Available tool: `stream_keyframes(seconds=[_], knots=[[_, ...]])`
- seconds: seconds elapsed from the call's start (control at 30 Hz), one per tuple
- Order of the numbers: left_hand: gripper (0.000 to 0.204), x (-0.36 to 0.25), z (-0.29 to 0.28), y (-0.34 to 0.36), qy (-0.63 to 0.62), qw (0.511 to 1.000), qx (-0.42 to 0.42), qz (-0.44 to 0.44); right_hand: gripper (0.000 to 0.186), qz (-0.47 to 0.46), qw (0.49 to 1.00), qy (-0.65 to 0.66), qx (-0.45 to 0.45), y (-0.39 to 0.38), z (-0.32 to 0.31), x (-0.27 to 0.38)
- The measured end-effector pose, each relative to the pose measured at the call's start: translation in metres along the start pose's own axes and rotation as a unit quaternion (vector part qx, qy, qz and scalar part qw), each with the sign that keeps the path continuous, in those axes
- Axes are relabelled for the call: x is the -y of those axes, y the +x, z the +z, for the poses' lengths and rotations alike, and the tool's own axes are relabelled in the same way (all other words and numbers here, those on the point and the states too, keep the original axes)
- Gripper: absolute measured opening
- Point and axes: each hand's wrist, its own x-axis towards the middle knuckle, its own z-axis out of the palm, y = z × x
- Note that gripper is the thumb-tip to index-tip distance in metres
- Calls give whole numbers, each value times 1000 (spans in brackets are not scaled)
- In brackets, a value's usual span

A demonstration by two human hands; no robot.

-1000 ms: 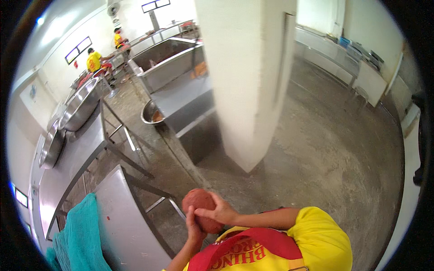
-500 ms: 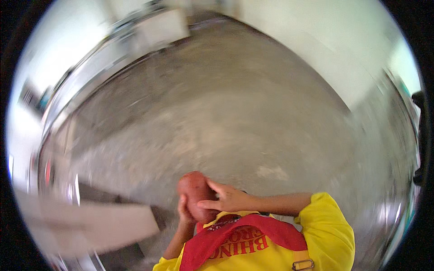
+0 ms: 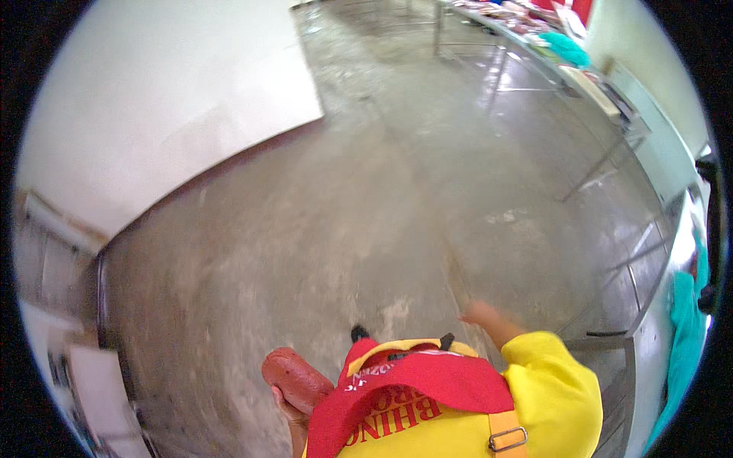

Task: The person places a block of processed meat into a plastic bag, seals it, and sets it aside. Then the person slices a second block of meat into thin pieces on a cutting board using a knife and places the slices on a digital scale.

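My left hand (image 3: 285, 407) grips a reddish-brown, thick cylindrical log (image 3: 296, 379) low at my left side, beside my red apron (image 3: 405, 385); most of that hand is hidden under it. My right hand (image 3: 475, 314) is away from the log, out to the right above the floor, its fingers too blurred to read. A dark shoe (image 3: 360, 334) shows just beyond the apron.
A white wall (image 3: 168, 114) fills the upper left. At upper right a long metal table (image 3: 603, 95) bears red items and a teal cloth (image 3: 563, 47). A nearer metal table (image 3: 634, 382) with teal fabric (image 3: 679, 336) runs along my right. Concrete floor (image 3: 382, 214) stretches ahead.
The view has swung round from the pillar and basins to a wall and other tables. My right hand has let go of the log and moved right; my left carries it lower and further left.
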Motion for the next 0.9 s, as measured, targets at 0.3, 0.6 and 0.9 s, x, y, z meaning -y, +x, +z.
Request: stream_keyframes(seconds=[0.3, 0.6, 0.9], knots=[[77, -21, 269, 246, 136, 928, 307, -163, 33, 404, 846, 312, -154, -35, 204, -115], [78, 164, 509, 372, 112, 905, 309, -271, 64, 321, 715, 561, -266, 118, -50, -108], [75, 337, 735, 485, 173, 859, 369, -310, 82, 159, 817, 471, -293, 203, -459, -238]])
